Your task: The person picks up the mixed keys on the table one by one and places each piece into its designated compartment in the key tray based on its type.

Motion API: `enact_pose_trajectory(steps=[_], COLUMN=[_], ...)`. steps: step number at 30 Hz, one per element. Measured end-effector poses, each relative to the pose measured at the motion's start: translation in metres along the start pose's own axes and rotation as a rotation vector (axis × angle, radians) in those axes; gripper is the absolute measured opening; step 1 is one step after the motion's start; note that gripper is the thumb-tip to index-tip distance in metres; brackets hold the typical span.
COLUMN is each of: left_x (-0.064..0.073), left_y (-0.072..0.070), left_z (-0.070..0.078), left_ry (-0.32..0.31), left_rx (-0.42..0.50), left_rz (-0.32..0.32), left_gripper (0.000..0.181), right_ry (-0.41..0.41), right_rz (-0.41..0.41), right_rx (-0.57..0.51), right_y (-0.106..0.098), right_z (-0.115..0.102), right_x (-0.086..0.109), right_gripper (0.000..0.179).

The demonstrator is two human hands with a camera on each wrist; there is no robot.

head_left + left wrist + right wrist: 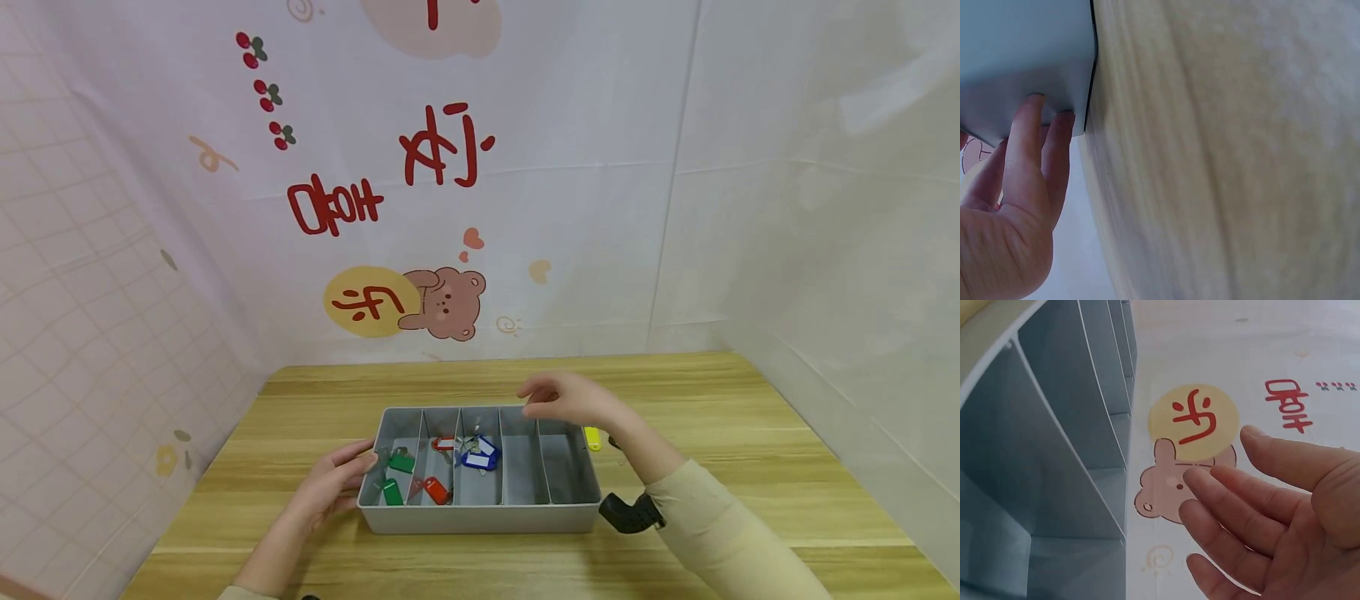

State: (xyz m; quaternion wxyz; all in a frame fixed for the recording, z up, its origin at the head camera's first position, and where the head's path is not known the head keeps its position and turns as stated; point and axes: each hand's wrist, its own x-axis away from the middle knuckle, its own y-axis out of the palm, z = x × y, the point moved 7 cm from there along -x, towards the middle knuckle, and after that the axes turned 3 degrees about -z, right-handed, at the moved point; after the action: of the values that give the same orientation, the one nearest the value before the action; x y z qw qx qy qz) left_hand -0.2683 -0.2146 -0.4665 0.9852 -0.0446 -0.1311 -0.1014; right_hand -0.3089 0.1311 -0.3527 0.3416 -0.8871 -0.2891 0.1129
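Note:
A grey plastic box with a row of compartments stands on the table. My left hand touches its left end, with extended fingers against the outer wall in the left wrist view. Over the back rim on the right hovers my right hand, its fingers loosely bent and nothing between them in the right wrist view. Green key tags lie in the leftmost compartment. Beside them are red key tags, then blue key tags in the middle one. The two right compartments show no tags.
A yellow key tag lies on the table just right of the box, partly hidden by my right forearm. A black strap is at my right wrist. Printed cloth hangs behind the wooden table and along both sides.

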Motion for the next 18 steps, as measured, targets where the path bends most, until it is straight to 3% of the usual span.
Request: enact_pose_trajectory(steps=[18], left_x=[0.000], left_y=[0.001], left_z=[0.001], left_ry=[0.011], left_rx=[0.008], left_rz=[-0.016], left_gripper=[0.066], right_ry=[-0.044], right_rz=[0.101], right_rx=[0.012], right_y=[-0.027], right_z=[0.018], right_x=[0.032], right_gripper=[0.035])
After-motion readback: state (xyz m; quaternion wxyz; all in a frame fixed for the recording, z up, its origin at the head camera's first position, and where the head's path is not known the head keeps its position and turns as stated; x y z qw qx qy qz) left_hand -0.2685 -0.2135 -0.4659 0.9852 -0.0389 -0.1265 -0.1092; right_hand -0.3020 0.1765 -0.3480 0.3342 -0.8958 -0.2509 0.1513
